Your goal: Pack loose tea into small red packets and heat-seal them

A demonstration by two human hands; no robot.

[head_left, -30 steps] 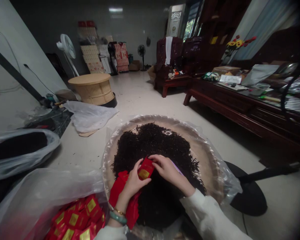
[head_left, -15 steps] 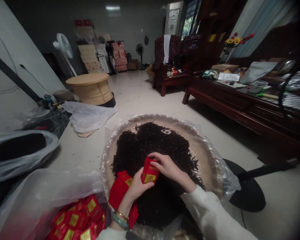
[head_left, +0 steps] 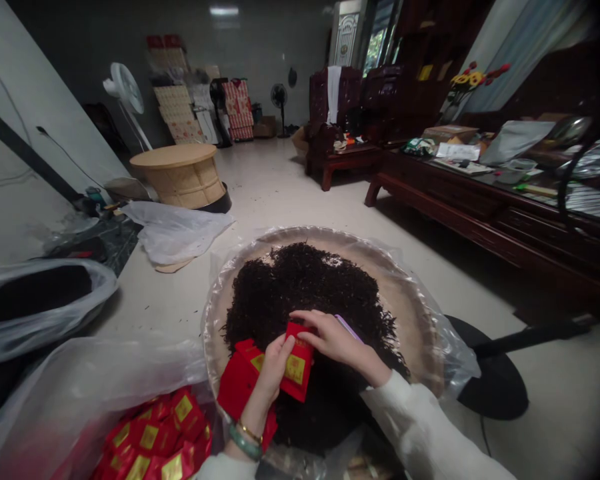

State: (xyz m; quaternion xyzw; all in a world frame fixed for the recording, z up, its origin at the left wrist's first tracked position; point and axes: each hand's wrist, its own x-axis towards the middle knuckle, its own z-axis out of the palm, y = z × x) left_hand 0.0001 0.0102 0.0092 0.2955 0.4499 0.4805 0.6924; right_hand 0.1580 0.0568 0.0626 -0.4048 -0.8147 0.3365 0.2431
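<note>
A wide round basket tray (head_left: 420, 313) lined with clear plastic carries a heap of dark loose tea leaves (head_left: 305, 287). Over its near side my left hand (head_left: 275, 370) grips a small red packet with a gold label (head_left: 296, 365) from below. My right hand (head_left: 333, 337) pinches the packet's top edge, and a thin purple object (head_left: 349, 327) shows at its fingers. A stack of flat red packets (head_left: 240, 380) lies on the tray's rim just left of my left hand.
A clear plastic bag with several red gold-labelled packets (head_left: 150, 440) sits at lower left. A plastic-lined bin of dark leaves (head_left: 35, 300) is at far left. A round wooden table (head_left: 183, 173), a fan (head_left: 125, 90), a long dark wooden bench (head_left: 480, 213) and chairs stand beyond.
The red packet has turned and dropped slightly, now hanging lower between both hands. My right hand shifted from its side to its top edge.
</note>
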